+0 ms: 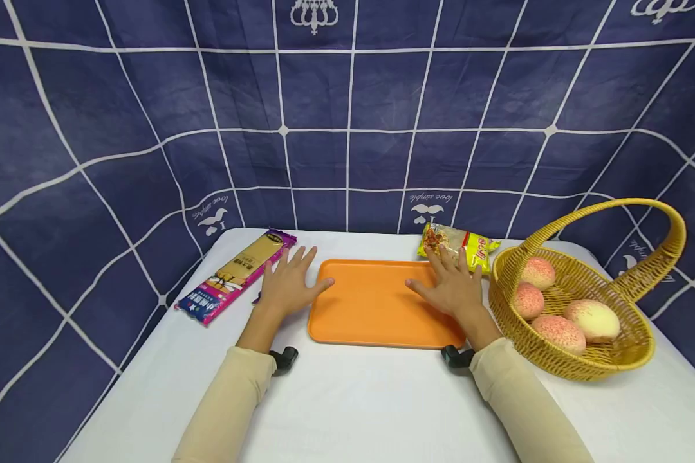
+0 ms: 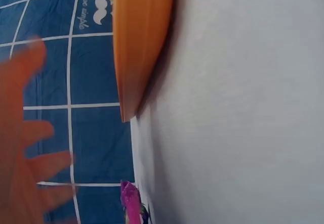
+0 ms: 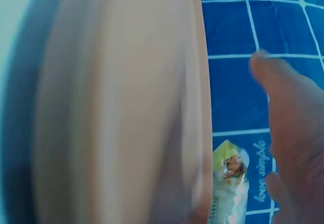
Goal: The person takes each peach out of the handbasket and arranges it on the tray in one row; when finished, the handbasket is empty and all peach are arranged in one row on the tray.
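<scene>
An orange tray (image 1: 370, 302) lies on the white table between both hands. My left hand (image 1: 289, 283) hovers at its left edge, fingers spread and straight, holding nothing. Beyond those fingers lies a long purple and blue packet (image 1: 237, 276) with a tan panel, slanted on the table. Over the tray's right edge is my right hand (image 1: 448, 292), also spread with nothing held; its fingertips overlap a yellow snack bag (image 1: 481, 247) in the head view. In the right wrist view the bag (image 3: 230, 178) shows past the tray's rim (image 3: 206, 113).
A yellow wicker basket (image 1: 637, 341) with a tall arched handle stands right of the right hand. Several pink and cream peach-like fruits (image 1: 560, 333) lie inside it. A blue cloth with white lines (image 1: 382, 154) hangs behind the table and along its sides.
</scene>
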A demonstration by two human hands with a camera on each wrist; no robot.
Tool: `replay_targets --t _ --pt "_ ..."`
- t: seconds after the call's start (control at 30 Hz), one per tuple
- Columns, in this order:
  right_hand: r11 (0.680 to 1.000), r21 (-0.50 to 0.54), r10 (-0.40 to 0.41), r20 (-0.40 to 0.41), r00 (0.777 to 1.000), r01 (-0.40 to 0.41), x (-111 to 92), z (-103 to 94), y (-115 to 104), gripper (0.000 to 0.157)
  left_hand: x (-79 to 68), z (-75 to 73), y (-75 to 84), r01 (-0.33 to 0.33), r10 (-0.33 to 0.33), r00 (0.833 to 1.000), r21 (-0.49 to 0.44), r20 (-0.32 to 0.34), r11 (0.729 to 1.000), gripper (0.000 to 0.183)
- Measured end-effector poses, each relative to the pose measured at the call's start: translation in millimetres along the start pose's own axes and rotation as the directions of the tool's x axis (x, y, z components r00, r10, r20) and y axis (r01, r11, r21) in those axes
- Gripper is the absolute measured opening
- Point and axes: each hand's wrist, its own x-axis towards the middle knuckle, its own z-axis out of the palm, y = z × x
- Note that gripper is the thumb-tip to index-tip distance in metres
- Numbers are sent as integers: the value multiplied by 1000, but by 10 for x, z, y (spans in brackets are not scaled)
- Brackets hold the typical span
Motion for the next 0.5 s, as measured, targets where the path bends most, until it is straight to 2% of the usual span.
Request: replay_targets --t 0.07,0.13,0.2,0.23,0.3,0.37,0.43,0.47,0.5 --pt "993 67 -94 -45 995 97 -58 -55 -10 84 -8 11 -21 -33 31 999 -126 -18 991 85" --pt "960 162 -219 -77 973 229 -141 -161 -41 58 -32 0 -49 -77 80 997 -280 1 957 83" --pt "892 287 -344 -70 937 349 -253 -326 -69 28 -62 -14 -88 -110 156 984 -412 80 904 89" --pt "851 359 -396 -44 917 384 -317 -424 -71 18 -77 -22 -107 -116 198 971 -465 132 878 93" --pt "779 482 -477 37 878 402 -462 -622 -43 16 -108 -27 -147 -110 263 936 -518 232 848 101" --pt "725 578 -540 139 830 375 -614 -821 54 15 -133 -8 -198 -109 312 898 -527 312 843 107" --pt "692 640 -593 240 769 334 -757 -1001 217 12 -153 14 -243 -95 322 874 -522 363 848 112" --pt "684 659 -610 281 741 314 -823 -1083 320 11 -160 25 -268 -91 321 869 -517 376 851 114" --pt "684 673 -614 320 722 283 -883 -1158 435 12 -165 34 -292 -89 323 865 -516 384 852 115"
